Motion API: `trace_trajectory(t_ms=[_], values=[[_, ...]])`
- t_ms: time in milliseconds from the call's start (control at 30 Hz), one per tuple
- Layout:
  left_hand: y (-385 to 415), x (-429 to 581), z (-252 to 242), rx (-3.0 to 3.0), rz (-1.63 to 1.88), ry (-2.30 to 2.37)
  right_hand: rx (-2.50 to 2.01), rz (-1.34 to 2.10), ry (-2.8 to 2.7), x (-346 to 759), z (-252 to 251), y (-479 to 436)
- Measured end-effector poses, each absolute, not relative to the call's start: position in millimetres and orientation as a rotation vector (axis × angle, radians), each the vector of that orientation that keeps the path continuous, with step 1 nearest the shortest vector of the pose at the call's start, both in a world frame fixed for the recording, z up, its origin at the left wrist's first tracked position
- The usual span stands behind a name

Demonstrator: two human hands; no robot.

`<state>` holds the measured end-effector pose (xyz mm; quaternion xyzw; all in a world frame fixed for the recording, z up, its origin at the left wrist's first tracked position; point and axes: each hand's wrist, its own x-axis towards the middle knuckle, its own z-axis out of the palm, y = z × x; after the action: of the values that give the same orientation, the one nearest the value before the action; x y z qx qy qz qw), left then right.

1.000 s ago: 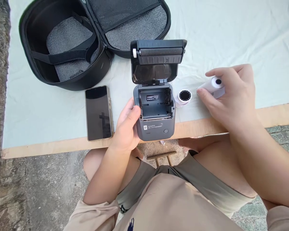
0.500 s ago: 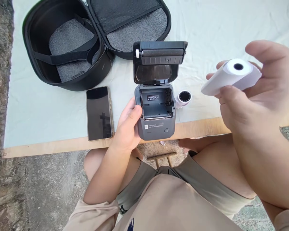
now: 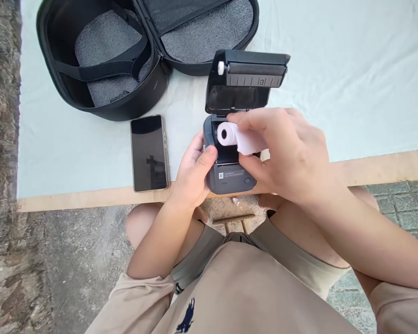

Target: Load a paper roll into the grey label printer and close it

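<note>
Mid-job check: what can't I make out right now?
- Paper roll, right end: head view, hidden by the right hand.
- Left hand, fingertips except the thumb's: head view, behind the printer.
- Fine print on its front: head view, too small to read.
- Black zippered case, top: head view, cut off by the upper edge.

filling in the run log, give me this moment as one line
left hand: holds printer | right hand: holds white paper roll at open bay | lid: raised | phone: left of printer | black case: open
</note>
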<state>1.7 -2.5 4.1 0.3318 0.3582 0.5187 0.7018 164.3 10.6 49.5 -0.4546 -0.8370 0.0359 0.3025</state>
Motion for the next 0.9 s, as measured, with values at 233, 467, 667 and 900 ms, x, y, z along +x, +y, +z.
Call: trace_trajectory(t_ms=[233, 467, 667, 900], values=[[-2.5, 1.1, 6.1, 0.719, 1.116, 0.758, -1.286, 0.067, -2.346, 162.7, 52.9, 13.3], [-2.3, 1.1, 6.3, 0.693, 1.122, 0.745, -1.294, -0.090, -2.263, 160.9, 43.4, 11.9], [-1.4, -1.0, 7.0, 0.656, 1.089, 0.729, -0.914, -0.050, -2.233, 172.1, 31.6, 6.2], [0.5, -5.9, 0.9, 0.716, 1.063, 0.706, -0.822, -0.100, -2.261, 177.2, 25.2, 0.7]])
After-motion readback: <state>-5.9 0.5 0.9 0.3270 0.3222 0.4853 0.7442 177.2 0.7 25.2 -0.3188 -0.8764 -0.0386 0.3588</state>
